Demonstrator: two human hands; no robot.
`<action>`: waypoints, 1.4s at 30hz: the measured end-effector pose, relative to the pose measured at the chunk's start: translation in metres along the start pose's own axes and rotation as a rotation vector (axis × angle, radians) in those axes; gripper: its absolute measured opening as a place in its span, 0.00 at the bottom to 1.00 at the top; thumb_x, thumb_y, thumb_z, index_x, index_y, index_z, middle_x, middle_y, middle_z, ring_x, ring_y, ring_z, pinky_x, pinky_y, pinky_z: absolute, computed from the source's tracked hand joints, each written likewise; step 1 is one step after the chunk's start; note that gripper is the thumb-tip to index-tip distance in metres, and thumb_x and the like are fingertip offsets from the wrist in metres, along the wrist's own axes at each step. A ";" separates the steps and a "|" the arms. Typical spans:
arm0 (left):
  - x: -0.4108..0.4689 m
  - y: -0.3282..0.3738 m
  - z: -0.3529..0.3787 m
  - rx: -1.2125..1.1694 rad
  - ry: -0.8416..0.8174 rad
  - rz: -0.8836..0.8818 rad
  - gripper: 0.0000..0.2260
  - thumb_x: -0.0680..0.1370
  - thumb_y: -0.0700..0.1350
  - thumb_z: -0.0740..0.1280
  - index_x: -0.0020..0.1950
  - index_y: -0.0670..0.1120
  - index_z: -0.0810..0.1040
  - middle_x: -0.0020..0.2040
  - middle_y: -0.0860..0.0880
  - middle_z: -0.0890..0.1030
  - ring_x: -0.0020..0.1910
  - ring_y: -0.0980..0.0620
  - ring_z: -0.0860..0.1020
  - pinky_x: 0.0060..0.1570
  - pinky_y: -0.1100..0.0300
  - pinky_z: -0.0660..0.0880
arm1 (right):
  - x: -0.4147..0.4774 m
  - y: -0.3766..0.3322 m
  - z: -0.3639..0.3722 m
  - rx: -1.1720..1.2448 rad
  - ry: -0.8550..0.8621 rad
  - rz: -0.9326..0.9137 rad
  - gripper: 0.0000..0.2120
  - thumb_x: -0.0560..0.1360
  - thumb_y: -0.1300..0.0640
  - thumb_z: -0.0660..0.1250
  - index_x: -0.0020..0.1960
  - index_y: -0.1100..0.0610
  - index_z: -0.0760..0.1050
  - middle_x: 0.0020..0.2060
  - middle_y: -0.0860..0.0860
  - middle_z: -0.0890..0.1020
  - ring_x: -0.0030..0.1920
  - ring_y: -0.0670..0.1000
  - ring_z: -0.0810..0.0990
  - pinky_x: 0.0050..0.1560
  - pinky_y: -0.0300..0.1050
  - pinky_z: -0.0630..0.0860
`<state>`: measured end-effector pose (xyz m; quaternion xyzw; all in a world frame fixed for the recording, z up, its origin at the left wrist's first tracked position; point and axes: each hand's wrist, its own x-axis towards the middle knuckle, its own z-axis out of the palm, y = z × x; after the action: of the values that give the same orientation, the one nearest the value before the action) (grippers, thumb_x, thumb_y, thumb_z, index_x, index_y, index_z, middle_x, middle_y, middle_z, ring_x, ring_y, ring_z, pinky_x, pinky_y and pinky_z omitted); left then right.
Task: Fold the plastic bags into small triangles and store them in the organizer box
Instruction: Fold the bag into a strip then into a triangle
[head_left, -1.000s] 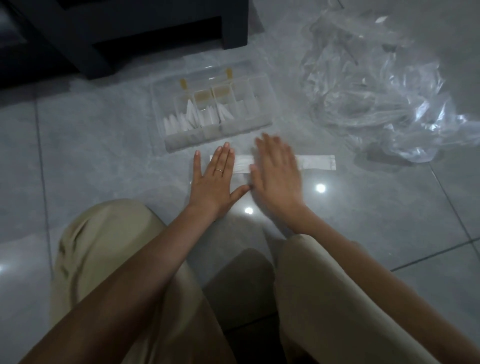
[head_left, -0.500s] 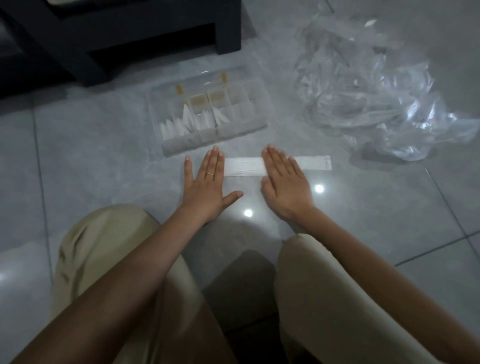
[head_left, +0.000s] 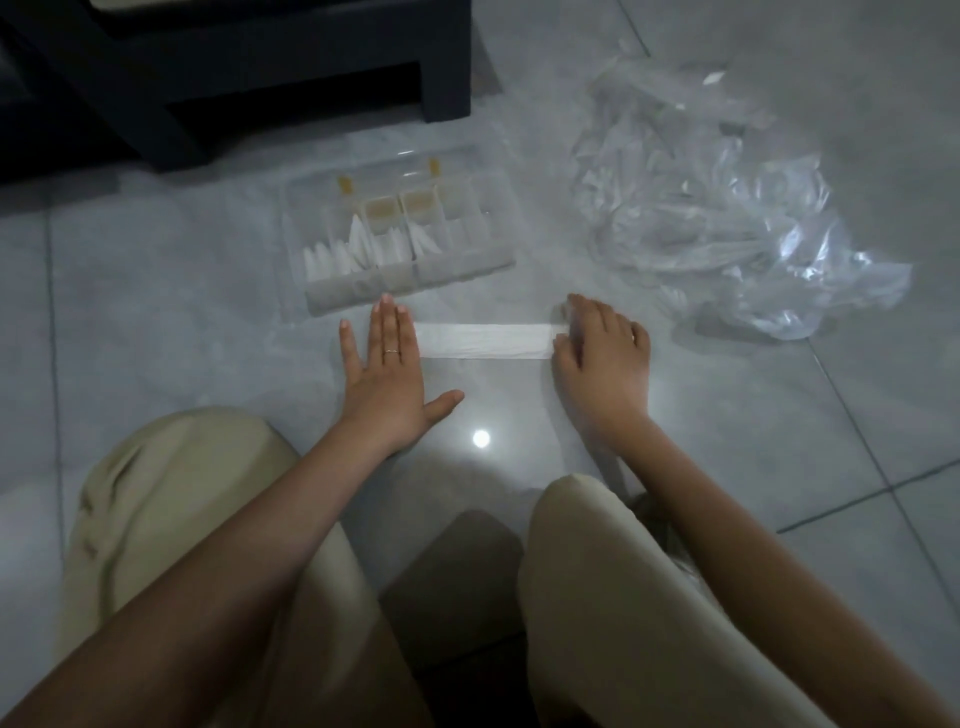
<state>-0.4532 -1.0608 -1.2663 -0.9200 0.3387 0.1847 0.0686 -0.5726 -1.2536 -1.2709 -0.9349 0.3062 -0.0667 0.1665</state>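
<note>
A bag strip (head_left: 483, 341), long, white and folded thin, is laid flat on the grey tiled floor (head_left: 156, 322). It is stretched sideways between two hands. Its left end is pressed down by the left hand (head_left: 387, 369), which is kept flat with straight fingers and the thumb spread out to the side. A thin ring (head_left: 391, 353) is worn on one finger of that hand. The right end of the strip is covered by the right hand (head_left: 602, 353), and its fingers are bent down over that end, with the tip of the strip pinched between thumb and first finger. Just behind the strip, near the left hand, the clear organizer box (head_left: 405, 244) is set on the floor with its lid open. Small white folded triangles (head_left: 353, 249) are stood up in some of its little parts. Off to the right, a big crumpled pile of bags (head_left: 727, 208), all see-through, is heaped on the tiles, close to the right hand. A piece of dark furniture (head_left: 234, 78) is seen behind the box. A round spot of light (head_left: 481, 438) is shown on the shiny floor between the wrists. Two knees (head_left: 171, 493) in pale trousers are seen at the bottom.
</note>
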 end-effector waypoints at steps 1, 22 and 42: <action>-0.001 0.004 -0.002 0.002 0.037 0.027 0.47 0.76 0.69 0.51 0.75 0.38 0.29 0.76 0.39 0.30 0.75 0.45 0.31 0.64 0.41 0.23 | 0.006 -0.001 -0.003 -0.042 -0.026 -0.018 0.19 0.78 0.54 0.60 0.68 0.55 0.70 0.63 0.53 0.74 0.62 0.55 0.72 0.64 0.49 0.61; -0.011 0.044 0.006 0.039 -0.020 0.370 0.39 0.80 0.64 0.50 0.77 0.42 0.32 0.77 0.45 0.31 0.76 0.51 0.31 0.70 0.39 0.29 | -0.027 -0.028 -0.008 0.056 -0.281 -0.006 0.19 0.70 0.64 0.63 0.60 0.55 0.68 0.45 0.50 0.81 0.48 0.54 0.75 0.45 0.44 0.61; -0.008 0.039 0.022 0.017 0.042 0.430 0.40 0.69 0.67 0.34 0.73 0.45 0.29 0.77 0.47 0.33 0.71 0.56 0.27 0.64 0.46 0.23 | 0.007 0.010 -0.041 0.498 -0.881 -0.150 0.21 0.75 0.64 0.59 0.65 0.50 0.72 0.63 0.51 0.75 0.61 0.53 0.76 0.62 0.51 0.74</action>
<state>-0.4902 -1.0802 -1.2841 -0.8297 0.5300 0.1730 0.0281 -0.5817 -1.2765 -1.2362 -0.8256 0.1139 0.2510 0.4924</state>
